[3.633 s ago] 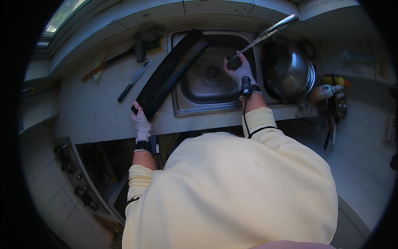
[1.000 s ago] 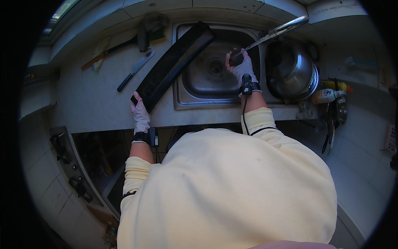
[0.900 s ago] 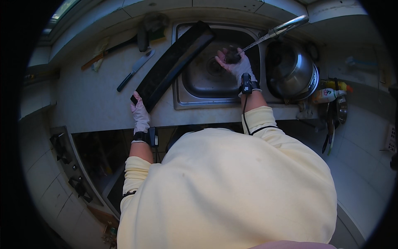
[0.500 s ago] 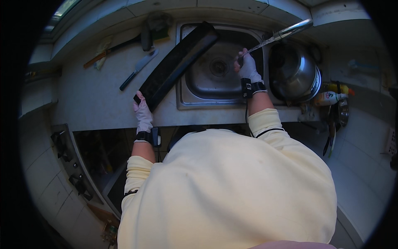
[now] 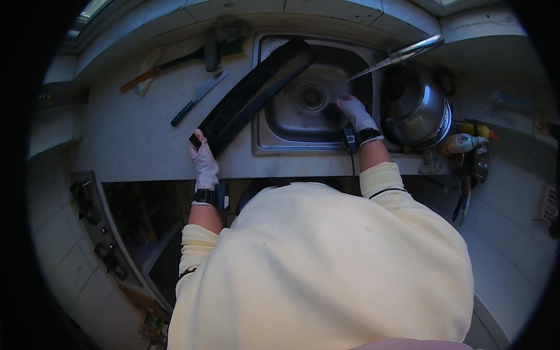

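Observation:
A long, glossy black panel (image 5: 251, 93) lies slantwise from the counter over the left part of the steel sink (image 5: 280, 143). My left hand (image 5: 203, 158), in a pale glove, holds its near end with the thumb on top. Inside the sink, right of the drain, my right hand (image 5: 354, 112) is gloved too, with fingers curled together. Whatever is in those fingers is too dark and small to make out. Water runs from the faucet (image 5: 417, 48) in a thin slanting stream that falls beyond the right hand.
On the counter left of the panel lie a knife (image 5: 200, 96) and a long-handled tool (image 5: 169, 64). A large steel pot (image 5: 411, 105) stands right of the sink. Bottles (image 5: 461, 143) and hanging utensils (image 5: 466, 186) are farther right. A stove (image 5: 99, 227) is at lower left.
My right hand has moved down toward me, out of the water stream, and its fingers have curled in. The left hand keeps its hold on the panel.

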